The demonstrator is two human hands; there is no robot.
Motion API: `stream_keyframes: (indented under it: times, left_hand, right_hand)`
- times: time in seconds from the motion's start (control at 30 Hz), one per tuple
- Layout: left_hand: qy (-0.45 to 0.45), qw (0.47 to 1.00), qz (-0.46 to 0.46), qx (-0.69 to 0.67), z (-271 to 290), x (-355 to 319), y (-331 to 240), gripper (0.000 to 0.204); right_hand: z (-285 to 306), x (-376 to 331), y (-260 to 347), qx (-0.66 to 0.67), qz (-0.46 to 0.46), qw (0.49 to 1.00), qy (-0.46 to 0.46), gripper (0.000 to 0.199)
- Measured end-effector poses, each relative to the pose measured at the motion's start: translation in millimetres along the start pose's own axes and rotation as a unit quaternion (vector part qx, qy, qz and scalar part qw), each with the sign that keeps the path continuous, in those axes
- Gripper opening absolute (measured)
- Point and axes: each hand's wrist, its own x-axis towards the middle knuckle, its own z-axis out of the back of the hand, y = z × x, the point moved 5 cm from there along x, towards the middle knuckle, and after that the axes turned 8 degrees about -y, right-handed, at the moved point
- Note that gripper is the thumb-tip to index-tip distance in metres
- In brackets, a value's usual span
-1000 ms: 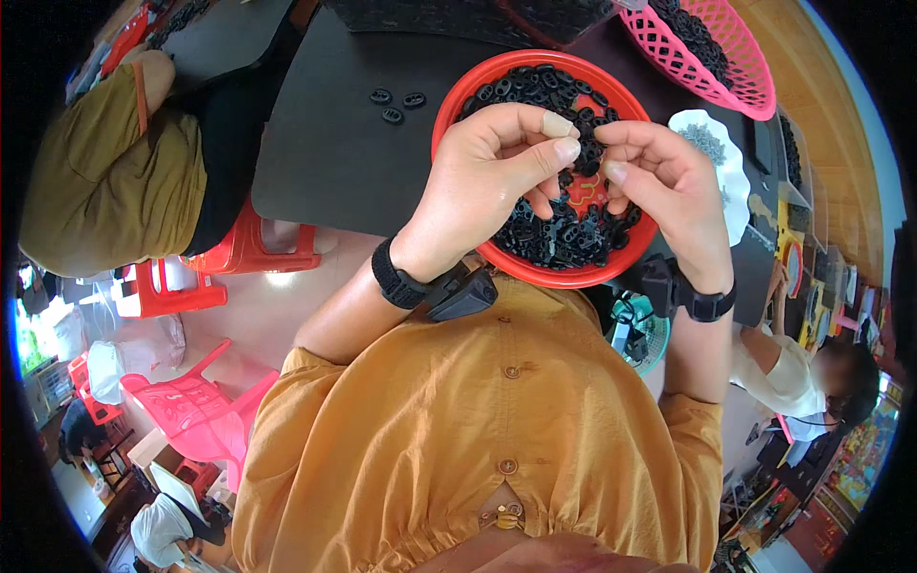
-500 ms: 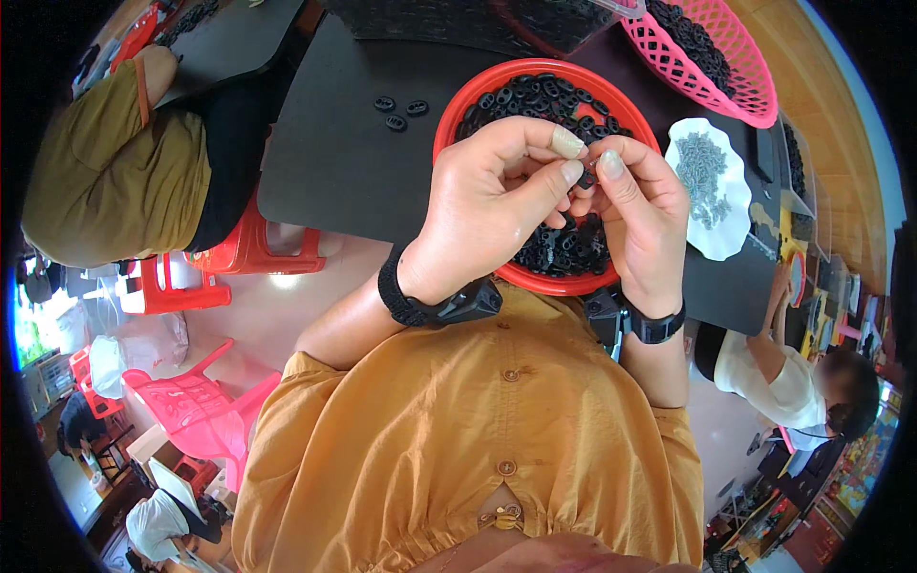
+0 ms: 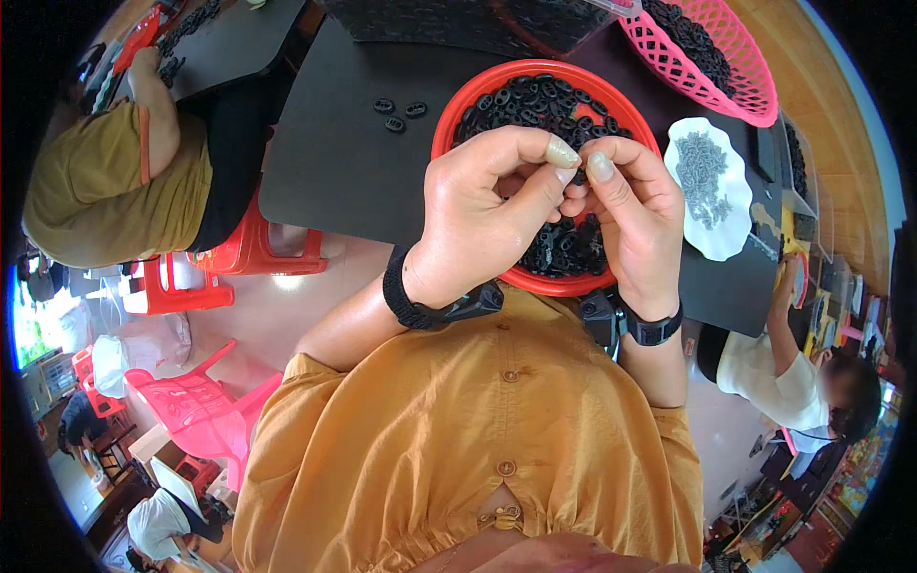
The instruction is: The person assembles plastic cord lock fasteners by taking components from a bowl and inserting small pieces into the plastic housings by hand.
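Note:
Above a red basin (image 3: pixel 442 143) full of small black oval pieces (image 3: pixel 564 250), my two hands meet at the fingertips. My left hand (image 3: pixel 497 196) is closed in a pinch, thumb against forefinger. My right hand (image 3: pixel 638 215) pinches from the other side, its thumb tip almost touching the left one. Between them a small black oval piece (image 3: pixel 579 178) shows only in part; the fingers cover the rest. Whether a second tiny part sits at the fingertips I cannot make out. A white scalloped dish (image 3: pixel 734 222) of small grey pins (image 3: pixel 702 177) lies beside my right hand.
Three black oval pieces (image 3: pixel 394 124) lie on the dark table (image 3: pixel 330 162) left of the basin. A pink basket (image 3: pixel 759 86) of black parts stands far right, a clear bin (image 3: pixel 449 24) at the back. Other people sit left and right; a pink chair (image 3: pixel 205 406) is behind left.
Both hands have shifted slightly left, and their fingertips have drawn closer around the black piece, covering more of it. The person at left has stretched an arm forward over their table.

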Motion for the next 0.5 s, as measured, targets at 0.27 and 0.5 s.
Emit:
stream_keyframes:
  times: [0.27, 0.5]
  left_hand:
    - [-0.011, 0.997, -0.060, 0.037, 2.4, -0.9, -0.3, 0.012]
    - [-0.026, 0.996, -0.089, -0.004, 0.7, 1.3, 0.9, 0.010]
  right_hand:
    - [-4.7, 0.4, 0.4, -0.009, 0.010, 1.000, 0.018, 0.013]
    - [-5.3, 0.8, -4.1, -0.023, 0.053, 0.998, -0.001, 0.013]
